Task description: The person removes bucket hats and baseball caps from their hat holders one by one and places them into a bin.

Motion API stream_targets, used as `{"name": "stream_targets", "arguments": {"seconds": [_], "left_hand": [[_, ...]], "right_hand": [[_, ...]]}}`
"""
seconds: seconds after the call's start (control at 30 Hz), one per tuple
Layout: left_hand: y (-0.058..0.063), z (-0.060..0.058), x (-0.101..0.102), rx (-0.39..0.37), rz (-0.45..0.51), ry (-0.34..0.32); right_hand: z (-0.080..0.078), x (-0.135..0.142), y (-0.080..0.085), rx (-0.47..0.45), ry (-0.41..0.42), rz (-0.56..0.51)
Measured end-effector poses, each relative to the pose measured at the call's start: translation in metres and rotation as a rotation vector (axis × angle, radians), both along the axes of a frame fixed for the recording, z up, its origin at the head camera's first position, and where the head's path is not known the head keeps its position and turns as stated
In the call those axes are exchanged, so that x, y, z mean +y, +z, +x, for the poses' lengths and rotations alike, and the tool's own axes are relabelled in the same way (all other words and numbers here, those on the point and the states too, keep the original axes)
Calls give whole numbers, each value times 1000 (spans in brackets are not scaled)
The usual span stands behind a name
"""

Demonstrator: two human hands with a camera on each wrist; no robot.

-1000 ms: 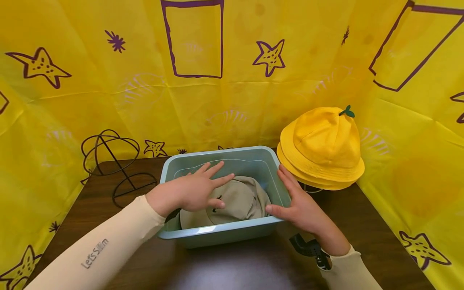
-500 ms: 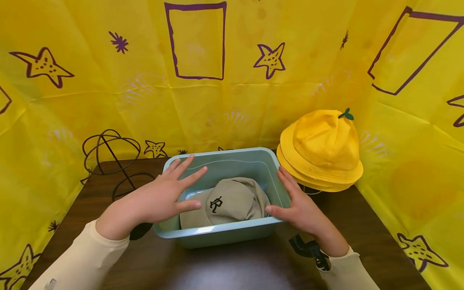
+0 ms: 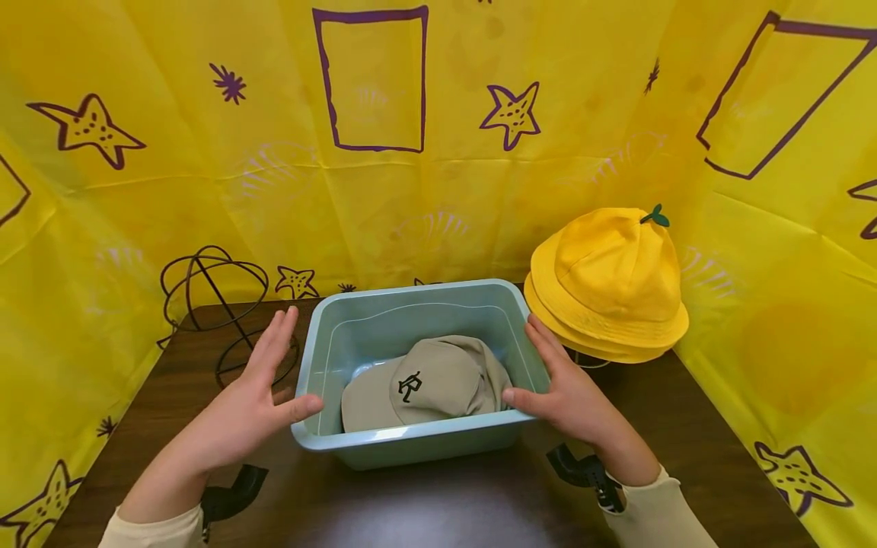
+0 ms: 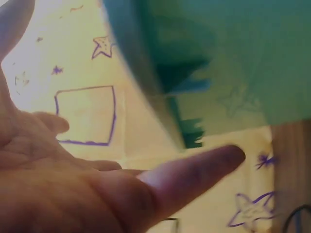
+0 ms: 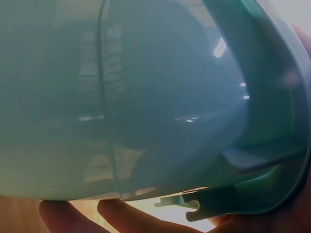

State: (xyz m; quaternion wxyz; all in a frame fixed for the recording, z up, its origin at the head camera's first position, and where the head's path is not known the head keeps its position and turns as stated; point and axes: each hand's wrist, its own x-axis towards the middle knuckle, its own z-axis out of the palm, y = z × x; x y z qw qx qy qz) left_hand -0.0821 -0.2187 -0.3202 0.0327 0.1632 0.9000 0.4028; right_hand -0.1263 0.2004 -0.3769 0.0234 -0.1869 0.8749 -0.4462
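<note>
A light blue-green plastic tub (image 3: 425, 449) stands on the dark wood table in the head view. Inside lies a beige baseball cap (image 3: 441, 384) with a black letter emblem, its brim to the left. My right hand (image 3: 572, 399) grips the tub's right side, thumb over the rim and fingers along the outer wall. Fingertips (image 5: 114, 211) show against that wall in the right wrist view. Beside the left rim, my left hand (image 3: 250, 407) is spread with its palm toward the tub, the thumb near the rim. It holds nothing.
Yellow bucket hats (image 3: 617, 281), stacked and topped by a green sprout, sit on a stand at the back right. A bare black wire hat stand (image 3: 236, 320) is behind my left hand. Yellow printed cloth (image 3: 452, 190) encloses the table's back and sides.
My left hand has moved from over the cap out to the tub's left side, uncovering the cap's emblem and brim. My right hand and the tub stay in place.
</note>
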Motion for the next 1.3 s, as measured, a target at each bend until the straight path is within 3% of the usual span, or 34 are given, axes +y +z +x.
{"name": "stream_targets", "arguments": {"seconds": [0.27, 0.37, 0.53, 0.7, 0.9, 1.3], "left_hand": [[-29, 9, -7, -162, 421, -109], [-37, 12, -6, -188, 511, -137], [-51, 14, -2, -198, 557, -155], [-62, 15, 2, -240, 576, -113], [-67, 17, 3, -252, 555, -63], [-71, 11, 3, -225, 548, -52]], "right_hand": [[1, 0, 0, -6, 4, -9], [1, 0, 0, -9, 1, -11], [0, 1, 0, -9, 0, -7], [0, 1, 0, -6, 4, -11], [0, 1, -1, -5, 4, -15], [0, 0, -2, -4, -10, -4]]}}
